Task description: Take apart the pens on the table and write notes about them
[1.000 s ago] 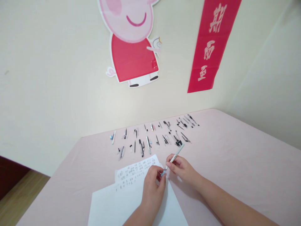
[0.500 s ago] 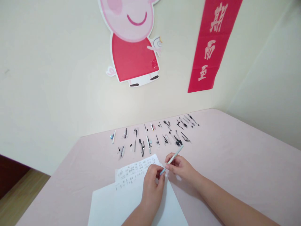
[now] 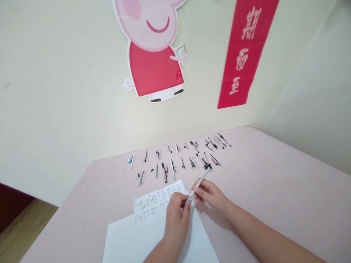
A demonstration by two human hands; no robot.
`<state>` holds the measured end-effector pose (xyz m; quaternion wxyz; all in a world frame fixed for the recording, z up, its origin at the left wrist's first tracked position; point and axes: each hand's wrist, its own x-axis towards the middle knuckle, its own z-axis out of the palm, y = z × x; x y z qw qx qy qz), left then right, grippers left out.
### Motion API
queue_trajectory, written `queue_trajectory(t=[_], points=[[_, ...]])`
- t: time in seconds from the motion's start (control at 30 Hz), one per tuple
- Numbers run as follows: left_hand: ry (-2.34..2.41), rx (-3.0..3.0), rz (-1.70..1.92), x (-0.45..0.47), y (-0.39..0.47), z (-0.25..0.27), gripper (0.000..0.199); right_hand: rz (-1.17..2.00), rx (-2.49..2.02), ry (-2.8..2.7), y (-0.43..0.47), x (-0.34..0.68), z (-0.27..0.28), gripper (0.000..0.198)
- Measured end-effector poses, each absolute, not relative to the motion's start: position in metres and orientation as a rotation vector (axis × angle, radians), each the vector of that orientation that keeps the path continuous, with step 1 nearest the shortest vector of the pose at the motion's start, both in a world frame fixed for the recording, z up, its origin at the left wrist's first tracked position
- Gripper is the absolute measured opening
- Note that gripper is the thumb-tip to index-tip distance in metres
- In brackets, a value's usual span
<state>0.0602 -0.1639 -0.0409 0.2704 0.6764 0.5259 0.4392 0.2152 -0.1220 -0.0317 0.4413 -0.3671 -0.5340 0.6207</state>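
A slim pale blue and white pen is held between both hands, slanting up to the right above the paper's right edge. My left hand pinches its lower, bluer end between thumb and fingertips. Higher up the barrel, my right hand grips the pen with its fingers closed round it. Under the left hand lies a large blank white sheet. A smaller sheet with handwriting sits at its far edge; I cannot make out the words.
Two rows of pens and pen parts lie beyond the paper, among them a black pen and a white pen. The pink-covered table meets a wall bearing a pig cutout and a red banner.
The right hand and the pen's upper end have shifted slightly left and the pen stands a little steeper. Both hands keep their hold. The camera view has moved slightly.
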Motion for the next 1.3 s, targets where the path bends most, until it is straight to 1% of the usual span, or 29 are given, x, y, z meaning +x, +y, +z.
queue_trajectory(t=[0.43,0.77,0.97,1.2,1.3], points=[[1.441,1.829,1.192,0.061,-0.165,-0.04,0.013,1.574,-0.909,-1.324,-0.121,0.214,-0.036,0.042],[1.4,1.779,1.164,0.062,-0.163,-0.04,0.012,1.493,-0.95,-1.379,-0.12,0.217,-0.031,0.042],[1.424,1.762,1.181,0.061,-0.163,-0.041,0.014,1.438,-0.973,-1.407,-0.117,0.223,-0.027,0.043],[1.451,1.765,1.157,0.061,-0.162,-0.04,0.017,1.232,-0.958,-1.252,-0.107,0.234,-0.03,0.055],[1.459,1.759,1.162,0.062,-0.162,-0.04,0.017,1.104,-0.968,-1.264,-0.106,0.239,-0.029,0.052]])
